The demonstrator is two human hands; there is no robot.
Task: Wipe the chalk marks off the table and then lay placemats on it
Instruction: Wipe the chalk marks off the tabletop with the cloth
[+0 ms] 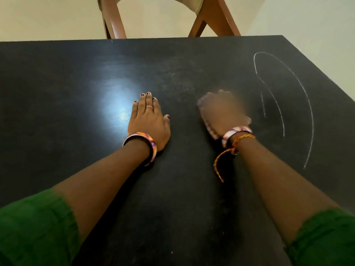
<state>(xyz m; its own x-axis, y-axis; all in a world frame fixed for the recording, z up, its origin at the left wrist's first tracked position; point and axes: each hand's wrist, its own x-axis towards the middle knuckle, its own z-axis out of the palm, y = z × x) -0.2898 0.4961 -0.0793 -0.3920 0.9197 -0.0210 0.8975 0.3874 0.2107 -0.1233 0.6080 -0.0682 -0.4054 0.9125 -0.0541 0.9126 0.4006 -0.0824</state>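
Black table (57, 112) fills pretty much your whole view, with a wooden chair (115, 20) tucked in at its far edge and pale floor beyond that. Your left hand (148, 120) lies flat on the table, fingers straight and together, palm down, holding nothing. It sits just beside a bright glare spot on the surface. Your right hand (222, 112) is a blur, so honestly you can't tell how far its fingers are curled; there's something pale with a pinkish edge poking out under it, a cloth (209, 127) by the look of it, but too smeared to say for sure. The chalk marks (299, 87) are on the far side of your right hand from the left one: long curved white lines near the table's edge. A faint dusty smudge (178, 77) sits on the table just past both hands, toward the chair. Bangles on both wrists, green sleeves at the bottom.
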